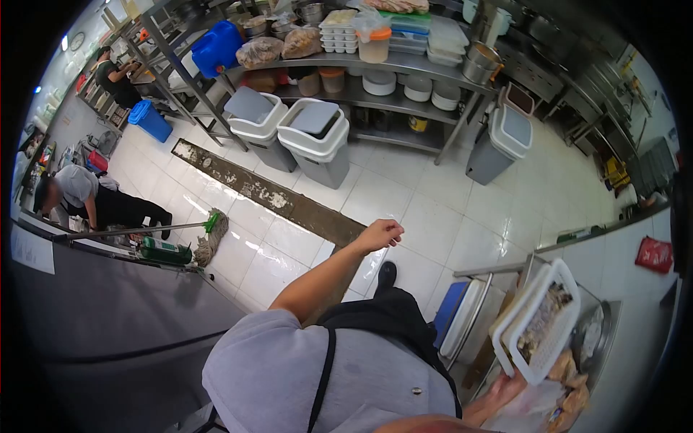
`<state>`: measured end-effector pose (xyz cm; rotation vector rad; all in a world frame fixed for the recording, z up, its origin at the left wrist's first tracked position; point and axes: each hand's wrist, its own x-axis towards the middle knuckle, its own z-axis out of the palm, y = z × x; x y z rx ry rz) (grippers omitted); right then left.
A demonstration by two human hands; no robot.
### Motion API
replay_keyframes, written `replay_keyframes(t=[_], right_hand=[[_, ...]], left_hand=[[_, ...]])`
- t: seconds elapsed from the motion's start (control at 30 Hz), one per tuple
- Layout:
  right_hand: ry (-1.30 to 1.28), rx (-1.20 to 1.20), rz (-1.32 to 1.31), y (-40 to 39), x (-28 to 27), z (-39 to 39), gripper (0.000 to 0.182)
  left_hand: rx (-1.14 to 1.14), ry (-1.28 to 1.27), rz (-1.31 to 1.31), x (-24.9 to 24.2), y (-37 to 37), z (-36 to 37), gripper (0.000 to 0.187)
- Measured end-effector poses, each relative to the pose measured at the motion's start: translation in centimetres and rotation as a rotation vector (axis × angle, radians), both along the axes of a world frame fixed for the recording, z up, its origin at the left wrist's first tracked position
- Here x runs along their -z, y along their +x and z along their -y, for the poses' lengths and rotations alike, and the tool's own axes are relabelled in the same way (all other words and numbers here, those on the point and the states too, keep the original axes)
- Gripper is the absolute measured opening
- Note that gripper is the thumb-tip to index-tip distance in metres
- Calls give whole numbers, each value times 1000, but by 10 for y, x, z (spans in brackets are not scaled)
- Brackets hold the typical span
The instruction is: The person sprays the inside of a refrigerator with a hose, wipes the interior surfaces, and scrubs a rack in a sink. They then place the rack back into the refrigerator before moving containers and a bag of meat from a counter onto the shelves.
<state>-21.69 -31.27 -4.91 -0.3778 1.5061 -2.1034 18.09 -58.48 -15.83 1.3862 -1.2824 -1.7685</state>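
Note:
My left hand [382, 235] is held out over the tiled floor, its fingers curled in with nothing visible in them. At the lower right, my right hand [504, 390] grips the near end of a white plastic basket [514, 339]. Brown and whitish pieces [543, 317], whose kind I cannot make out, lie inside it. The basket is tilted and seems to have a second white rim beside it. Near my right hand are a clear plastic bag [530, 400] and bagged light-brown food [574, 397]. A round metal bowl [592, 332] sits beside the basket.
Grey bins [317, 151] stand before a steel shelf [404, 119] loaded with containers. Another bin [498, 144] stands to the right. A floor drain channel [267, 191] crosses the tiles. A mop [211, 234] leans out at left, near a bending person [79, 191]. Another person [119, 79] stands farther back.

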Motion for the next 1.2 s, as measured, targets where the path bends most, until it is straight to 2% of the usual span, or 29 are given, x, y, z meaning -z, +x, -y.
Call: replay_keyframes(t=[0.13, 0.23, 0.3, 0.37, 0.43, 0.5, 0.57, 0.7, 0.77, 0.83, 0.9, 0.97, 1.03, 1.1, 1.17, 1.2], right_hand=[[37, -208, 51, 65, 11, 146, 47], [101, -412, 181, 97, 24, 260, 46], [119, -492, 137, 118, 48, 332, 41], [156, -617, 155, 167, 33, 409, 27], [114, -903, 58, 216, 10, 481, 26], [83, -1006, 56, 271, -4, 548, 26], [28, -1113, 66, 329, -13, 611, 28], [-36, -1247, 104, 468, -40, 718, 26], [-22, -1280, 121, 534, -39, 776, 23], [-36, -1275, 156, 606, -49, 829, 16], [-59, -1333, 143, 667, -36, 896, 12], [-65, -1331, 140, 730, -48, 940, 12], [-79, -1285, 178, 786, -55, 975, 18], [-135, -1233, 196, 829, -52, 1011, 24], [-124, -1206, 144, 859, -46, 1043, 25], [-127, -1186, 121, 872, -41, 1056, 21]], left_hand=[[5, -6, 6, 13, 34, 71, 26], [-94, -10, 108, 48, 98, 109, 25], [-307, 66, 188, 59, 147, 110, 23], [-562, 148, 116, 59, 195, 104, 21], [-825, 275, 50, 53, 237, 87, 22], [-1063, 292, 18, 54, 267, 63, 23], [-1238, 352, -26, 57, 289, 48, 25], [-1486, 463, -213, 111, 327, 32, 30], [-1537, 595, -283, 132, 346, 46, 31], [-1501, 695, -295, 131, 367, 71, 30], [-1385, 665, -232, 122, 400, 112, 30], [-1306, 632, -208, 102, 431, 144, 32], [-1282, 463, -134, 85, 465, 171, 30], [-1302, 439, -129, 77, 492, 184, 28], [-1421, 425, -117, 74, 511, 182, 29], [-1435, 458, -104, 80, 520, 179, 30]])
